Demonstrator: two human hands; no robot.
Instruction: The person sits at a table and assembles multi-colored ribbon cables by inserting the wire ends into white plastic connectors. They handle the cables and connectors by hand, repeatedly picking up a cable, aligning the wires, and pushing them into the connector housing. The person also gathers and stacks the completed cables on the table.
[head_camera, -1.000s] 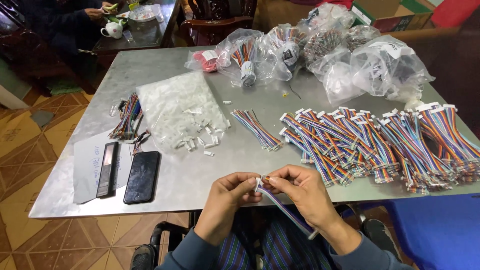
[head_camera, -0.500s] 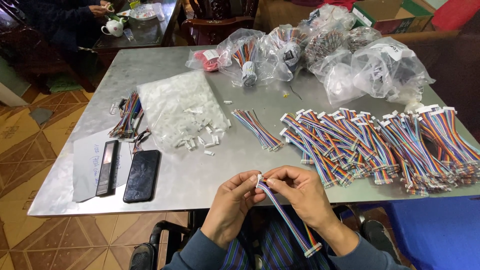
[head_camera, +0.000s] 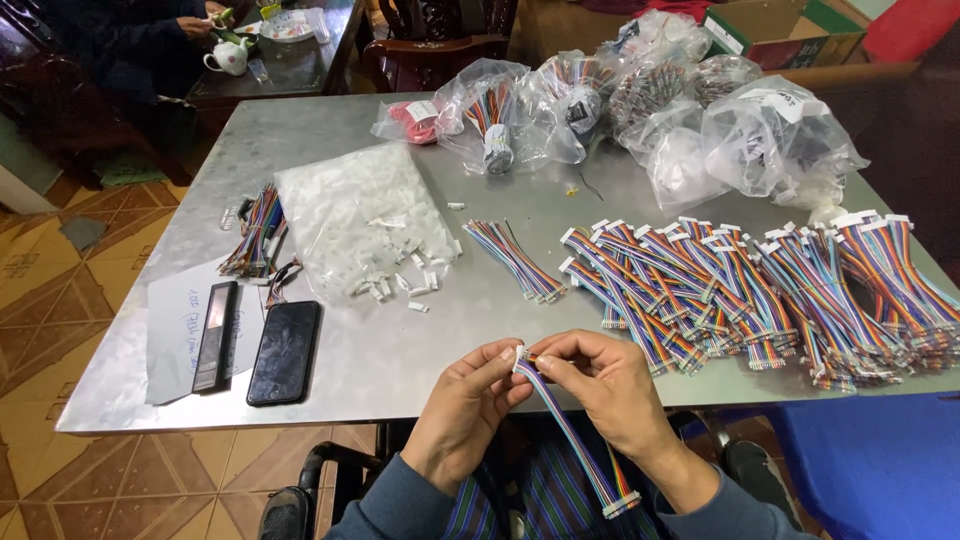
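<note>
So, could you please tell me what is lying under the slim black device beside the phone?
A grey sheet of paper lies under the slim black device, on the metal table. Whatever is on the paper beneath the device is covered.

The person's two bare hands and clothing, seen from above.
Left hand (head_camera: 462, 398) and right hand (head_camera: 600, 385) wear no gloves or rings; grey-blue long sleeves (head_camera: 400, 505) end at the wrists, above a garment (head_camera: 545, 490) striped lengthwise in blue, purple and green.
</note>
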